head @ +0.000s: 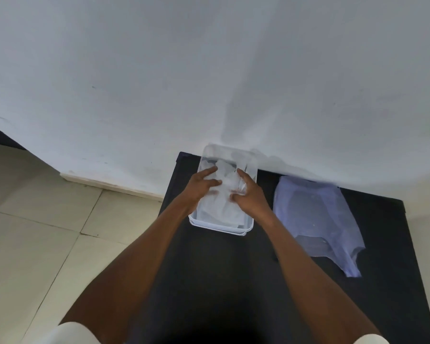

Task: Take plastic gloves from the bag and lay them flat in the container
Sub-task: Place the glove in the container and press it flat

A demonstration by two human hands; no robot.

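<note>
Smooth crinkled clear plastic gloves (225, 194) inside clear rectangular plastic container (221, 225) with left hand (201, 185) and right hand (250, 194), fingers spread, pressing flat, gripping nothing.

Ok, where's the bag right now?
In the head view, the blue bag lies flat on the black table, right of the clear container and the right hand, near the wall.
</note>
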